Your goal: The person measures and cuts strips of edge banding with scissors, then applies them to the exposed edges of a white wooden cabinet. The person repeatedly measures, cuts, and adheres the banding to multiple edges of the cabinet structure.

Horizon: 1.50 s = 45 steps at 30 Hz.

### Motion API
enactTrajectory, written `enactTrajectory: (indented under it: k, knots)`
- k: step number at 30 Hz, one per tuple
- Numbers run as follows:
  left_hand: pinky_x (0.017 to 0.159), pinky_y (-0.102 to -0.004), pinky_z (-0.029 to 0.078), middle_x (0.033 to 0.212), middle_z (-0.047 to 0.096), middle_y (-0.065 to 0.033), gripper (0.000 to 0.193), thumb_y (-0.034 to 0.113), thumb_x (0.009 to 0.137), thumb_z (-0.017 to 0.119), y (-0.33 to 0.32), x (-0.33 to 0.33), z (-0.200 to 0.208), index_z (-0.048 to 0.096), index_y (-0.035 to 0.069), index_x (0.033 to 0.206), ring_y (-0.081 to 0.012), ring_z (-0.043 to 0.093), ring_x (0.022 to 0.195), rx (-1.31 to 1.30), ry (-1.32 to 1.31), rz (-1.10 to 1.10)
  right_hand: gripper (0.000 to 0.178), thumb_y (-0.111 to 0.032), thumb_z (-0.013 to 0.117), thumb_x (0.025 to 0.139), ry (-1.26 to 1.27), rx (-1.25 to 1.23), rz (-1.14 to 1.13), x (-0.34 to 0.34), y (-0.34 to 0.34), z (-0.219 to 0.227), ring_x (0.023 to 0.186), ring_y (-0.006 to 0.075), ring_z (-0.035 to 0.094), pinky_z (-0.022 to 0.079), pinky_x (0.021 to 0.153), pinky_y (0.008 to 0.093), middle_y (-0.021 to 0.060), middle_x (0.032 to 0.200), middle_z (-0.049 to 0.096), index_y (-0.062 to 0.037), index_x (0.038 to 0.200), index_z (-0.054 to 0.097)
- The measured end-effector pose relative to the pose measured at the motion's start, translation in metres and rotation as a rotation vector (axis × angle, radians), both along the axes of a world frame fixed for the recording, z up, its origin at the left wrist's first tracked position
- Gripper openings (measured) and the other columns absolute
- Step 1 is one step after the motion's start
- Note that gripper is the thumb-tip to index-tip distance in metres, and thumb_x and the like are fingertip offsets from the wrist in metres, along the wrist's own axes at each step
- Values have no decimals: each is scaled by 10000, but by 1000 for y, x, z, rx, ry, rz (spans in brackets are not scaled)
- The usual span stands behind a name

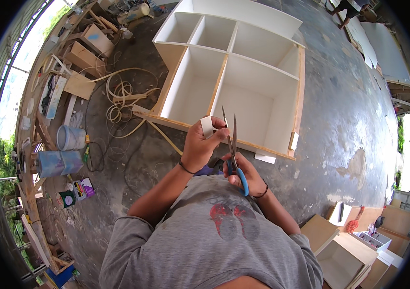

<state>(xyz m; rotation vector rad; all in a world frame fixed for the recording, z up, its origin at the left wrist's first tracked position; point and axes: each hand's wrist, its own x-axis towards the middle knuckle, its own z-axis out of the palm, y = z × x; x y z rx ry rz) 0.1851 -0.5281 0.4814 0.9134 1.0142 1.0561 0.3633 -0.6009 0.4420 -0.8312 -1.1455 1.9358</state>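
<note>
My left hand (pixel 199 144) is closed on a white strip (pixel 207 127), which loops over the back of the fingers. A short end of it shows at the fingertips, beside the scissor blades. In my right hand (pixel 249 172) is a pair of scissors (pixel 234 137) with blue handles, its blades spread and pointing away from me. One blade lies close to the left fingertips; whether it touches the strip I cannot tell. Just beyond both hands lies a white cabinet (pixel 262 65) with several compartments, its edges partly bare wood.
Tangled pale strips (pixel 118 98) lie on the floor left of the cabinet. A bucket (pixel 70 138), a blue-stained container (pixel 60 164) and cans (pixel 88 188) stand farther left. Wooden boxes (pixel 342 262) are at the lower right. Another person (pixel 349 9) is at the far right.
</note>
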Motion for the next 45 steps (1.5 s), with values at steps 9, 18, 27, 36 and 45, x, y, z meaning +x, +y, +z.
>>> enactTrajectory:
  k: [9,18,27,36,45]
  knots:
    - [484,-180,356,724,577,30,140,154,919,649,-3,-9,-4,612,25,959,-7,461,563,17,-31,-31,584,-250,775,823,-27,50,11,-4,-4,5,924,111,521,445,820,264,28,990,531,-61,1287,474]
    - [605,-268,361,829,540,-26,224,186,996,478,-6,-25,1,602,47,1119,-110,435,653,79,-628,1,596,-195,783,818,-128,20,-245,-9,-9,11,931,129,558,479,815,280,47,1001,558,-41,1294,458]
    - [497,-186,314,811,520,12,251,242,977,581,-26,-3,-1,563,31,1112,-32,395,552,105,-325,-34,609,-263,813,781,-190,187,5,5,-7,27,854,136,603,491,759,282,66,974,625,-23,1251,509]
    - [531,-207,329,745,527,-12,233,299,993,502,-41,-9,-12,544,88,902,-51,393,594,-165,-339,-80,638,-300,796,785,-377,165,76,-6,-10,28,730,138,619,505,674,303,125,948,666,24,1262,524]
    - [585,-277,329,696,454,-22,300,359,1016,420,-23,-44,-64,498,92,903,-121,381,604,-349,-401,116,717,-202,809,729,-392,124,173,-35,24,-10,699,185,670,539,607,295,170,986,678,69,1316,500]
